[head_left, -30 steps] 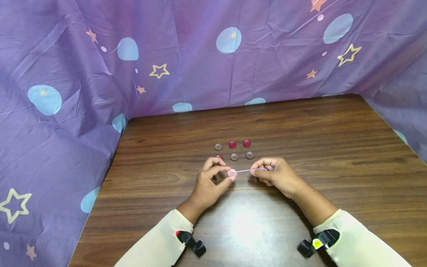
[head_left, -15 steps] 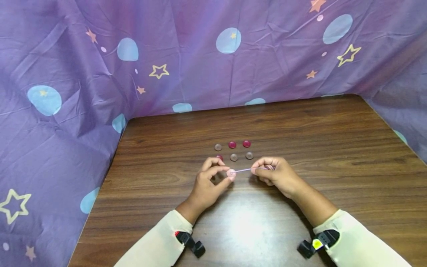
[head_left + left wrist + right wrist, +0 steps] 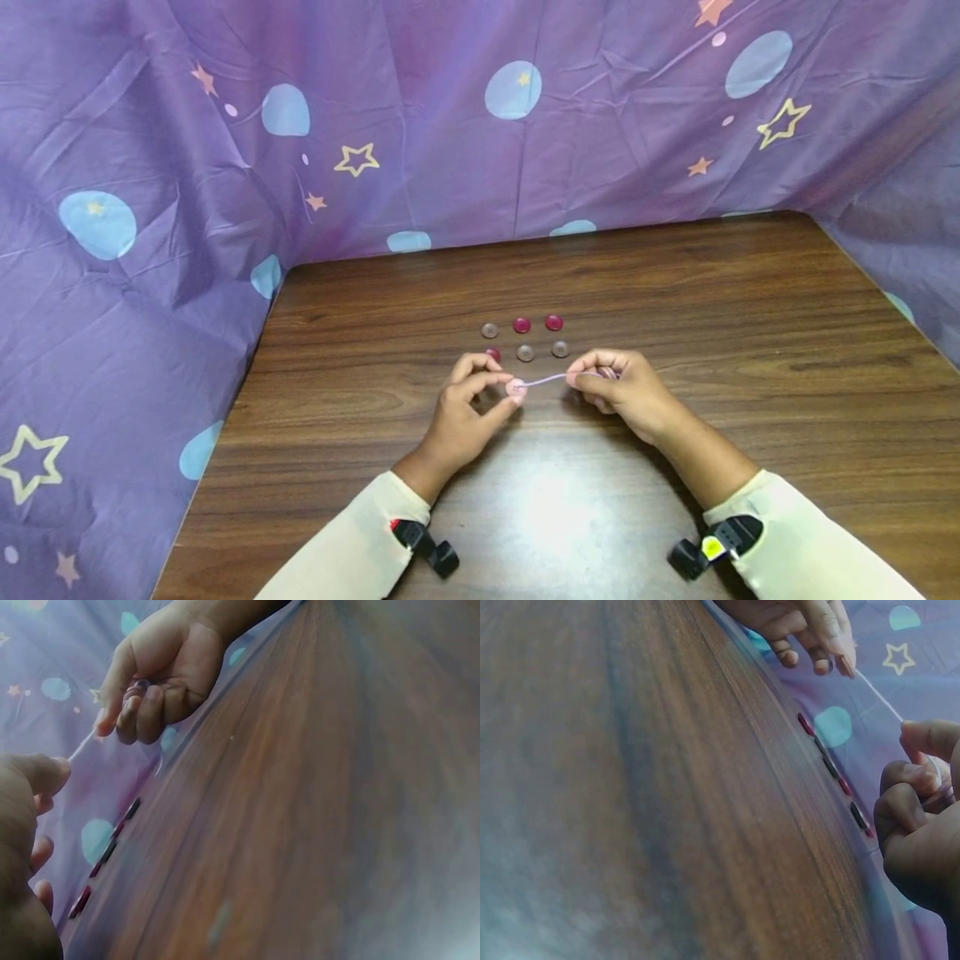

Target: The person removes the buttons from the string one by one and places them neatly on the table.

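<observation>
Thumb and index finger of my left hand pinch a pale pink button by its edge, just above the table. A thin lilac cord runs from the button's holes to my right hand, whose thumb and index finger pinch it. The other right fingers are curled, with pinkish round pieces partly showing among them in the left wrist view. In the right wrist view the cord stretches between both hands' fingertips, and the button is hidden behind the left fingers.
Beyond the hands, two rows of buttons lie on the wooden table: brown ones such as the near middle one, and dark red ones such as the far right one. A purple curtain hangs behind the table.
The pink button and left hand have shifted slightly left. My right hand has risen a little, and the cord, straight before, now bends slightly.
</observation>
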Tool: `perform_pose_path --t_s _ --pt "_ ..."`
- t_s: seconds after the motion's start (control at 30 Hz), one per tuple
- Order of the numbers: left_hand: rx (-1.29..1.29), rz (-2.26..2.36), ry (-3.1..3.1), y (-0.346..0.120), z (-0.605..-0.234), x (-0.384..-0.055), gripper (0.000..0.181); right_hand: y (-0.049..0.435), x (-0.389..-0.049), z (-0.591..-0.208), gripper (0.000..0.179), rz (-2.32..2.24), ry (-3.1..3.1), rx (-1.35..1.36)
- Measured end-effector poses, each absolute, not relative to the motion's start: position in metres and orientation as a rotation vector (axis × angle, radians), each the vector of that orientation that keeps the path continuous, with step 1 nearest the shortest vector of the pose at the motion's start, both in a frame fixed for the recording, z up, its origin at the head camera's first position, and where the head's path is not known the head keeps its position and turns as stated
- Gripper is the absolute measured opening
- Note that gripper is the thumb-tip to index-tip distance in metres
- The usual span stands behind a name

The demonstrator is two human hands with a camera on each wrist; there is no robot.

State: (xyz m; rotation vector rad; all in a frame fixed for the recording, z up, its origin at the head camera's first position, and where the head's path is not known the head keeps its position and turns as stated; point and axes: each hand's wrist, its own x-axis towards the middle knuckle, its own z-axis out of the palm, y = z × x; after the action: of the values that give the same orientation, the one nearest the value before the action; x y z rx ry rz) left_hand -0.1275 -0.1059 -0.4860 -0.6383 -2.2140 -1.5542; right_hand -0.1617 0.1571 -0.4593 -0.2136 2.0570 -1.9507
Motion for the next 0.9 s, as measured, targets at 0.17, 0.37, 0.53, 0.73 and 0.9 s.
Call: perform_pose_path --t_s 0.17,0.37,0.53,0.73,0.9 --pt "-0.549 -1.539 -2.240 -0.116 -0.486 -0.128 0.023 0.156 -0.162 -0.458 0.018 -1.963 2.040 -0.188" --pt "-0.479 -1.523 -2.313 -0.122 -0.484 -0.129 0.023 0.157 -0.161 -0.458 0.026 -2.042 1.940 -0.192" --pt "-0.458 -1.502 -2.355 -0.122 -0.482 -0.128 0.024 0.159 -0.160 -0.459 0.041 -2.092 1.834 -0.266" --pt "-0.421 -1.472 -2.391 -0.122 -0.483 -0.129 0.023 0.159 -0.160 -0.457 0.036 -2.100 1.750 -0.269" --pt "-0.413 -1.457 -2.419 -0.123 -0.483 -0.132 0.022 0.158 -0.161 -0.457 0.024 -2.100 1.730 -0.272"
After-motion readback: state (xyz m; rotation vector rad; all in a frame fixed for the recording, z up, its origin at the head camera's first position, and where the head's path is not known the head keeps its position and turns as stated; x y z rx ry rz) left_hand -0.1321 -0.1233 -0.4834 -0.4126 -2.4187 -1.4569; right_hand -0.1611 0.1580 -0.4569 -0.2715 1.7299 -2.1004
